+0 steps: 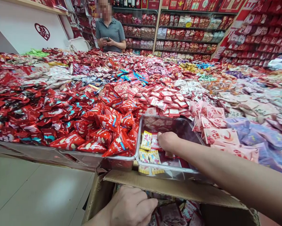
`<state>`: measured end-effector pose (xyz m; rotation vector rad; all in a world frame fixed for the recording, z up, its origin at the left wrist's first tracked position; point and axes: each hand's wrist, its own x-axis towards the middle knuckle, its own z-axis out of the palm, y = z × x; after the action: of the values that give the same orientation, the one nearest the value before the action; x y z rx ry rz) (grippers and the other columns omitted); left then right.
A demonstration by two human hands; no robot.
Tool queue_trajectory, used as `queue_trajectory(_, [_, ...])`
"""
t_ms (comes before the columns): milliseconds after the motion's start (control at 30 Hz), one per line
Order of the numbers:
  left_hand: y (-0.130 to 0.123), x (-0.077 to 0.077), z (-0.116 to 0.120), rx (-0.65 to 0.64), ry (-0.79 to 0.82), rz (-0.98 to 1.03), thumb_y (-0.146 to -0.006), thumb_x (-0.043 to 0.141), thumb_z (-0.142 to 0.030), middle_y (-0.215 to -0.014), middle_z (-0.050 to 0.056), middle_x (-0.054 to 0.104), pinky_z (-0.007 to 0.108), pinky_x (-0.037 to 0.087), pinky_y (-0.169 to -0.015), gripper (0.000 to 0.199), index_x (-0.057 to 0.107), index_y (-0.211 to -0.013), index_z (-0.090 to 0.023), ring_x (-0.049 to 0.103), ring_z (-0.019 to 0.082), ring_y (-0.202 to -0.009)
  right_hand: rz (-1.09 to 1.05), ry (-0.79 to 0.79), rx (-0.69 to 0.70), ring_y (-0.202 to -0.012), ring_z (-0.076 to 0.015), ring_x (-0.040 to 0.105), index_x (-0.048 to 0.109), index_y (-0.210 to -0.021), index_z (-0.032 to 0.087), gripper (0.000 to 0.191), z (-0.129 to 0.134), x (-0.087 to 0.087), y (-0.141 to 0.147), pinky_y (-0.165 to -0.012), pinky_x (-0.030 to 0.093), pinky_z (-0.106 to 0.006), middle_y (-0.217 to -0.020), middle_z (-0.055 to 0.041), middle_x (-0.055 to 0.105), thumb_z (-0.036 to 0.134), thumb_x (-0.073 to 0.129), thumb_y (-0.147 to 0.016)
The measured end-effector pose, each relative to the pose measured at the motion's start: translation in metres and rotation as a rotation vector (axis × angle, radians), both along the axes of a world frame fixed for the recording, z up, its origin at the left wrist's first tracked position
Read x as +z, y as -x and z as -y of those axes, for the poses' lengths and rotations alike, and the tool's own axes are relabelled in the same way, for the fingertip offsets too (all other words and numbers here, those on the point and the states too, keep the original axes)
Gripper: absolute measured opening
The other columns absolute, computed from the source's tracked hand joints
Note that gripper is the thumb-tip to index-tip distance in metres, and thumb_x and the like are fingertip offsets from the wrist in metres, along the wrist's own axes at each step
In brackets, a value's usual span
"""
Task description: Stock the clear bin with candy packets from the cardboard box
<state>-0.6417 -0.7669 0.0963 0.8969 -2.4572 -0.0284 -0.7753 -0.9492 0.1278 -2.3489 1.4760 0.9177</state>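
My right hand (168, 141) reaches into a clear plastic bin (141, 166), its fingers curled at a small red-and-white packet (155, 142). Yellow-and-white packets (146, 140) lie beside it on the bin's left side. Below, my left hand (132, 204) is over an open cardboard box (178, 191), fingers bent together; what they hold, if anything, is hidden. Small wrapped packets (171, 215) fill part of the box.
Red triangular packets (118, 142) heap up left of the bin, and pink packets (222, 136) lie to its right. A person (111, 33) stands behind the display, holding a phone. Stocked shelves (188, 26) line the back.
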Motion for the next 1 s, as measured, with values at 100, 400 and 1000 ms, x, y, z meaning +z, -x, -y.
queue_trajectory(100, [-0.001,0.001,0.000,0.001,-0.029,0.018,-0.076,0.045,-0.013,-0.052,-0.002,0.053,0.027,0.025,-0.039,0.016,0.056,-0.085,-0.017,0.044,0.013,-0.044,-0.032,0.094,-0.077,-0.096,-0.0308,0.058,0.044,-0.114,0.003,0.045,-0.001,0.001,-0.001,-0.069,0.049,-0.042,-0.104,-0.0222,0.059,0.011,0.054,-0.072])
queue_trajectory(400, [-0.001,-0.002,-0.001,-0.019,-0.079,0.040,-0.076,0.045,-0.014,-0.055,-0.002,0.053,0.028,0.026,-0.040,0.017,0.056,-0.088,-0.017,0.044,0.014,-0.046,-0.123,-0.061,-0.012,-0.095,-0.0320,0.057,0.037,-0.120,0.003,0.090,-0.002,0.006,-0.005,-0.076,0.049,-0.042,-0.105,-0.0199,0.059,0.003,0.076,-0.039])
queue_trajectory(1000, [-0.002,-0.003,0.000,-0.016,-0.073,0.036,-0.075,0.046,-0.014,-0.056,-0.002,0.054,0.029,0.025,-0.039,0.018,0.056,-0.090,-0.017,0.044,0.015,-0.046,0.249,0.075,0.061,-0.080,-0.0240,0.063,0.061,-0.090,0.011,0.041,0.015,0.013,-0.009,-0.061,0.048,-0.027,-0.085,-0.0138,0.066,0.043,0.063,-0.066])
